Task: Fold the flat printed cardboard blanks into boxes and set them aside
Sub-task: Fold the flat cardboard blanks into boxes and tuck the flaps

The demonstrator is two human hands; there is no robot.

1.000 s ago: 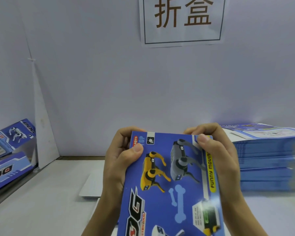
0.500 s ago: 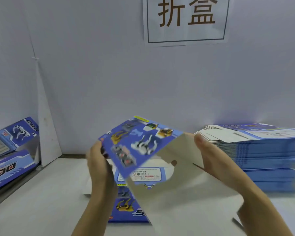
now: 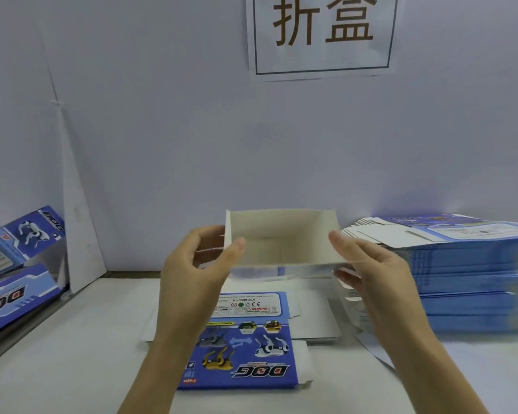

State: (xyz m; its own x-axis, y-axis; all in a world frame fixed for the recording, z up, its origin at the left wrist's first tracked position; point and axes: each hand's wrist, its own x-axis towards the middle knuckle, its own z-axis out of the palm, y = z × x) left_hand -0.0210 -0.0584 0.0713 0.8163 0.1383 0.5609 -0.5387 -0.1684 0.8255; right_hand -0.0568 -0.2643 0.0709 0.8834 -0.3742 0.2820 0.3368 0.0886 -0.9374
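Closest in, down at 6 o'clock, a flat blank [image 3: 245, 339] lies print-up on the table [image 3: 72, 354], blue face and toy-dog artwork showing, and neither hand is on it.

Just beyond it, both hands are up off the table and busy. The left hand [image 3: 192, 276] pinches the near-left corner of the held piece, thumb over the rim, fingers curled round the outside. The right hand [image 3: 371, 270] mirrors it on the near-right corner, thumb on top, fingers tucked beneath. Between them, in the air at centre frame, is the half-formed box [image 3: 281, 243]. It is opened out into a rectangular tube with its plain white inside facing us. Whether the far end is closed yet is hard to tell, because the interior is pale and a little blurred.

My read on the material is thin printed card, very light. It looks stiff across the panels, ready to bend at the scored creases, and easy to dent mid-wall. The glossy outside is probably a touch slippery, so the corners are the place to hold, where two walls brace each other.

Farther out at 3 o'clock, a tall stack of blanks [image 3: 461, 279] waits. At 9 o'clock, finished boxes [image 3: 27, 234] lean in a pile. At 12 o'clock, farthest back, hangs a paper sign [image 3: 320, 34].
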